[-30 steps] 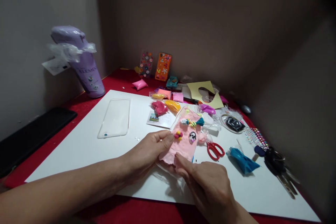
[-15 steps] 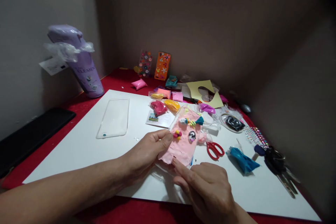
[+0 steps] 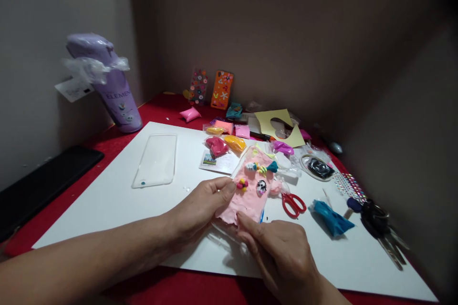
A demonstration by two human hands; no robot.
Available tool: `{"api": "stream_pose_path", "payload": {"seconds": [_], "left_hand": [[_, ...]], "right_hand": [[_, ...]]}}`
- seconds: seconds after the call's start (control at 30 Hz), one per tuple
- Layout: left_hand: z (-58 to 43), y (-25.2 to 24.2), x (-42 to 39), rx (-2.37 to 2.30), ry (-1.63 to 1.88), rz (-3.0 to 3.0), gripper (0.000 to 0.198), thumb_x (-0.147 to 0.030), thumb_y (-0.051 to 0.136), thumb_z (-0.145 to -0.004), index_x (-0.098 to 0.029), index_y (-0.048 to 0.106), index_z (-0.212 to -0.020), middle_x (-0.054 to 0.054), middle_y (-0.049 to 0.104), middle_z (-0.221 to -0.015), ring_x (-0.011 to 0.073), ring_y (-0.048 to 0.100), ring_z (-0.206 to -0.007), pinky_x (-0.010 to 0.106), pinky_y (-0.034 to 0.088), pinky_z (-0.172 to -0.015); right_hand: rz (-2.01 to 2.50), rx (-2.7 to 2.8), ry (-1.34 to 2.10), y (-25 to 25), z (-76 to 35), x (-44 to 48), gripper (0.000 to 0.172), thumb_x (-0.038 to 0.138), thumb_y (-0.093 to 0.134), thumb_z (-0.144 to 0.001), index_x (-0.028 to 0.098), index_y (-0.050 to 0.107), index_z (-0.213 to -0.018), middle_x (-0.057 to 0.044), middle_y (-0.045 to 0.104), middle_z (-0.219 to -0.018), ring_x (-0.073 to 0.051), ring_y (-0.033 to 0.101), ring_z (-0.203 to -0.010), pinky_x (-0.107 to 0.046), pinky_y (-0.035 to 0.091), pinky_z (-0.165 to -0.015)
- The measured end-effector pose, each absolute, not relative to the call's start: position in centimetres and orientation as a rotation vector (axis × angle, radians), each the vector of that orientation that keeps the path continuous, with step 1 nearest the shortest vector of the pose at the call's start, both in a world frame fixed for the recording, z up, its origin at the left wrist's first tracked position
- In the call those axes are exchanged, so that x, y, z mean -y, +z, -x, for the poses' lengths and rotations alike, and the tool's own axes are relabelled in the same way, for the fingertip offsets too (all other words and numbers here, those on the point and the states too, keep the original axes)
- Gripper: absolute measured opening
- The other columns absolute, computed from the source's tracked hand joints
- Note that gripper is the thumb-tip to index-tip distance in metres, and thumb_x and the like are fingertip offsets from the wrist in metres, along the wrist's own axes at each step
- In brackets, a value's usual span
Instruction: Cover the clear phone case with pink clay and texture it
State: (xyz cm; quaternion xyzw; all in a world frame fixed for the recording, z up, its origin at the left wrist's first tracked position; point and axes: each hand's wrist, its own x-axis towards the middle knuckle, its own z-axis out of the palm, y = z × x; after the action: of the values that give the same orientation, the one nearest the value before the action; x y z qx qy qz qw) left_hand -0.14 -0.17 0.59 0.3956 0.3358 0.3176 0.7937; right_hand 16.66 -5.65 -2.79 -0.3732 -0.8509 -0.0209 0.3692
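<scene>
A clear phone case spread with pink clay (image 3: 246, 202) is held tilted above the white board. My left hand (image 3: 203, 205) grips its left edge, thumb on top and fingers underneath. Near the lower edge, my right hand (image 3: 279, 243) pinches the clay between index finger and thumb, its other fingers curled in. On the pink layer sit a small red-and-yellow clay flower (image 3: 242, 185), a black-and-white round piece (image 3: 261, 187) and a multicoloured strip with a teal end (image 3: 263, 167). The bottom of the case, uncovered by clay, shows below my fingers.
Red-handled scissors (image 3: 294, 205), a blue clay packet (image 3: 332, 218) and keys (image 3: 384, 228) lie to the right. An empty clear case (image 3: 155, 159) is on the left. Several clay packets (image 3: 234, 143) lie behind, with a purple bottle (image 3: 119, 100) at back left.
My right index finger has shifted slightly up along the lower edge of the pink clay. The left hand keeps its grip on the case.
</scene>
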Motion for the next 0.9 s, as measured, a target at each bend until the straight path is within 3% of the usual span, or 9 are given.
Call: {"api": "stream_pose_path", "payload": {"seconds": [0.47,0.9], "left_hand": [[0.15,0.92,0.09,-0.708,0.7,-0.843,0.03,-0.041,0.054,-0.084,-0.015,0.05,-0.07,-0.002,0.047,-0.061,0.0078,0.041,-0.052,0.02,0.031,-0.051],[0.16,0.76,-0.03,-0.715,0.663,-0.886,0.029,-0.04,0.046,-0.088,-0.015,0.049,-0.073,0.001,0.049,-0.064,0.0108,0.046,-0.056,0.024,0.033,-0.054]], "right_hand": [[0.86,2.183,-0.154,-2.56,-16.67,5.83,0.027,0.015,0.057,-0.083,0.011,0.059,-0.11,0.006,0.046,-0.048,-0.008,0.039,-0.041,-0.023,0.026,-0.042],[0.949,2.133,-0.133,-2.56,-16.78,5.73,0.027,0.011,0.059,-0.082,0.011,0.06,-0.108,0.003,0.053,-0.051,-0.007,0.042,-0.043,-0.022,0.031,-0.044]]}}
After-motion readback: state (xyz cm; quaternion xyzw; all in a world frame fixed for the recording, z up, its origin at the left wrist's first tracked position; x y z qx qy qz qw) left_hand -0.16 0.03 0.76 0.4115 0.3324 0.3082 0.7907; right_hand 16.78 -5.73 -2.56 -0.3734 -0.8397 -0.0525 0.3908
